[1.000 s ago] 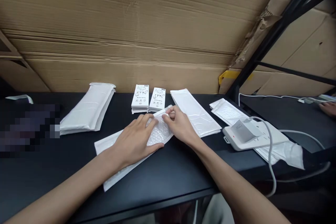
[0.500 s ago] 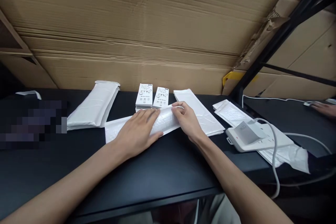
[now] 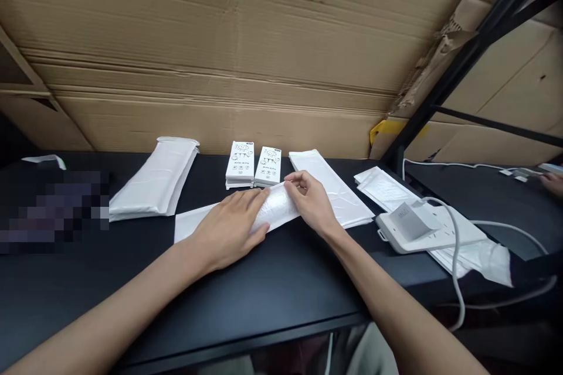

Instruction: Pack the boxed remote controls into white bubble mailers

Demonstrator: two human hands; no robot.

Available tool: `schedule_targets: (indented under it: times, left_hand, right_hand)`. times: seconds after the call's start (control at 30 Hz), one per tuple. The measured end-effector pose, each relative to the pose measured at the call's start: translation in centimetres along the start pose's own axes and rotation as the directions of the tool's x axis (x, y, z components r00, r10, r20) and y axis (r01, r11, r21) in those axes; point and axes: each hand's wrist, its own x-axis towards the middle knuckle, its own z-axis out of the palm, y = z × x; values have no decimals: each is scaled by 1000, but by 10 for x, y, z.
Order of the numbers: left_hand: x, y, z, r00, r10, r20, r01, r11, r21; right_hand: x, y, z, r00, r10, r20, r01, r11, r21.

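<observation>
We laid our left hand (image 3: 231,228), fingers spread, over a padded envelope (image 3: 278,208) on the counter (image 3: 264,310), hiding its middle; our right hand (image 3: 313,202) pinched its right end, some fingers concealed. White boxes (image 3: 241,162) sat just behind. A power strip (image 3: 461,227) partly covered loose envelopes (image 3: 387,188); another person's hand (image 3: 553,183) was cropped.

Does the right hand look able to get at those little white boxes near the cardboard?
Probably yes: the white boxes sit a little beyond the right hand, with their tops uncovered. But that hand pinches the padded envelope, so it would likely have to let go first.
</observation>
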Motion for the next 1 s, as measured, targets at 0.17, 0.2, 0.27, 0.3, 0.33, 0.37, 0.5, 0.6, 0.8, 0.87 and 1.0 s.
schedule_targets:
  times: [0.17,0.2,0.27,0.3,0.33,0.37,0.5,0.6,0.8,0.87,1.0]
  left_hand:
    - [2,3,4,1000,16,-4,-16,1000,-2]
    - [3,4,5,1000,14,9,-14,1000,9]
    - [4,4,5,999,18,29,-19,999,38]
    - [4,4,5,999,29,31,-30,998,54]
    - [5,4,5,999,45,30,-47,997,68]
    - [5,4,4,998,61,30,-63,995,81]
    - [5,-1,1,993,98,61,-104,990,99]
    - [5,-4,0,991,109,79,-115,990,79]
    - [6,-10,2,993,82,79,-87,995,58]
    - [6,-12,4,994,77,73,-81,995,59]
    - [6,-13,5,997,55,47,-59,995,77]
  right_hand:
    - [-4,6,7,999,-29,33,32,996,-79]
    - [-4,6,8,998,-63,-8,61,987,-146]
    - [-3,6,10,979,-181,-95,146,944,-296]
    - [-1,4,11,962,-249,-113,195,913,-359]
    - [2,1,13,945,-310,-102,244,880,-406]
    - [6,-3,15,933,-355,-63,294,849,-440]
    - [35,-23,29,885,-394,250,466,720,-515]
    - [62,-36,45,842,-332,425,532,640,-555]
    - [93,-40,66,783,-255,567,603,534,-592]
    - [92,-39,64,785,-260,562,600,544,-587]
    - [81,-40,36,825,-285,488,559,535,-633]
